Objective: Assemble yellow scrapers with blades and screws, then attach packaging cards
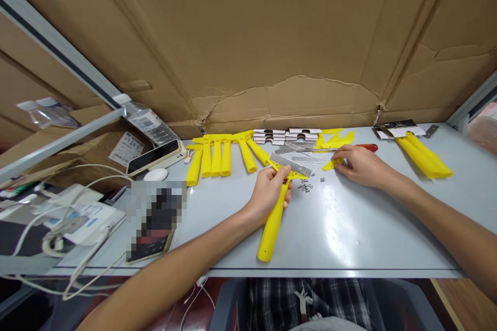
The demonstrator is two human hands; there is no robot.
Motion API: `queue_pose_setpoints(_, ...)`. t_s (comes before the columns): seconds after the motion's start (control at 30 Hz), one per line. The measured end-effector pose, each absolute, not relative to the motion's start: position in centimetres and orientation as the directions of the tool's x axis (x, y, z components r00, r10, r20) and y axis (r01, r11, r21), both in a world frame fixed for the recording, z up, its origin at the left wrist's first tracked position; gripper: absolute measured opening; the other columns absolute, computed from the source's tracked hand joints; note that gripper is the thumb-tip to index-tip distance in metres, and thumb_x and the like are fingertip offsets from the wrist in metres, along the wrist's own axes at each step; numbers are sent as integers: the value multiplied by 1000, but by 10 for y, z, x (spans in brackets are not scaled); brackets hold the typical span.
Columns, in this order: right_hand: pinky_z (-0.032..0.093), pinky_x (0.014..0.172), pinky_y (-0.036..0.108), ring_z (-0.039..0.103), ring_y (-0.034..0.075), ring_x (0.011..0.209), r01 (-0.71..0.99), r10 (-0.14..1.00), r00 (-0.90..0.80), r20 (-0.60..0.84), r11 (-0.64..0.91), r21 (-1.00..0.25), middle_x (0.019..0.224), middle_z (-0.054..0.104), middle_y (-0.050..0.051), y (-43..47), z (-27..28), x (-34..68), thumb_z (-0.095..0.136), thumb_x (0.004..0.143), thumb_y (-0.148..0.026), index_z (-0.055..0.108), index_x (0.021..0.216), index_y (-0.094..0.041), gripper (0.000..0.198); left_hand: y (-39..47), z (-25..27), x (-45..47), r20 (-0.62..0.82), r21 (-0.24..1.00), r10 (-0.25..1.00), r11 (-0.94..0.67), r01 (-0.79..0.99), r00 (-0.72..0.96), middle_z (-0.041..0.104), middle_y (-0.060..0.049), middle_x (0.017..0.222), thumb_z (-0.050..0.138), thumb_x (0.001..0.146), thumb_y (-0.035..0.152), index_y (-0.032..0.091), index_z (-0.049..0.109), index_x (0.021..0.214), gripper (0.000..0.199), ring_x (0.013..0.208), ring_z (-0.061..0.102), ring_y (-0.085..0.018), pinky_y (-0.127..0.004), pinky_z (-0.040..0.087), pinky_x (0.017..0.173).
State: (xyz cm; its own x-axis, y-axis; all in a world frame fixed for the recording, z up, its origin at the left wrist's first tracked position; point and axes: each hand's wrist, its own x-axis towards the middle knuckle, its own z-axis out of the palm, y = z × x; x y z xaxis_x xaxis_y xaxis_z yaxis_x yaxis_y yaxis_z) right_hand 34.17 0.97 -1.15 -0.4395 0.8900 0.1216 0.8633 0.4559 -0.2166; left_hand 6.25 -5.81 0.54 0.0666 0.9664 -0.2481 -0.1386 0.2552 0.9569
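Head view: fingers of the left hand [268,191] clamp a yellow scraper [272,230] and blade [291,164], the blade's long axis running ten to four o'clock; at its three o'clock, the right hand's [359,164] fingers seem to pinch a yellow piece [329,165], partly hidden.

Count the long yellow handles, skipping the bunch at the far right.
7 visible: a leftmost handle, then a second, third and fourth beside it, a fifth and sixth slanting nearer the left hand, and a seventh in that hand. More may be hidden.
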Motion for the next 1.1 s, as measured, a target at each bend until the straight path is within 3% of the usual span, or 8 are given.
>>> queue_pose_setpoints(0.5, 47, 80, 34, 67, 24, 100, 890, 900, -426, 94, 435, -138, 120, 68, 11, 6, -10, 342, 44, 103, -42, 74, 119, -22, 39, -58, 6, 63, -253, 954, 965, 260, -152, 61, 59, 0, 63, 74, 82, 52, 16, 58, 72, 40, 39, 49, -8, -19, 38, 31)
queue_pose_setpoints(0.77, 42, 69, 31, 70, 26, 98, 924, 915, -370, 163, 381, -43, 116, 75, 12, 2, -5, 336, 39, 104, -34, 72, 124, -20, 41, -59, 6, 63, -257, 954, 964, 264, -139, 68, 60, -1, 64, 73, 83, 50, 16, 58, 70, 40, 40, 49, -8, -19, 39, 31)
queue_pose_setpoints(0.9, 42, 72, 32, 71, 26, 93, 921, 919, -339, 199, 368, -129, 104, 77, 11, 2, -5, 335, 40, 103, -34, 69, 132, -21, 43, -59, 7, 64, -264, 954, 963, 270, -131, 58, 60, -1, 64, 70, 86, 48, 16, 58, 71, 38, 40, 49, -8, -19, 39, 32)
queue_pose_setpoints(1.1, 40, 71, 29, 62, 16, 72, 776, 864, -476, 165, 501, -384, 86, 74, 5, -6, 2, 327, 44, 99, -31, 74, 114, -19, 35, -63, 7, 65, -253, 958, 963, 262, -115, 89, 60, -1, 63, 67, 88, 49, 16, 58, 71, 38, 39, 49, -8, -19, 39, 32)
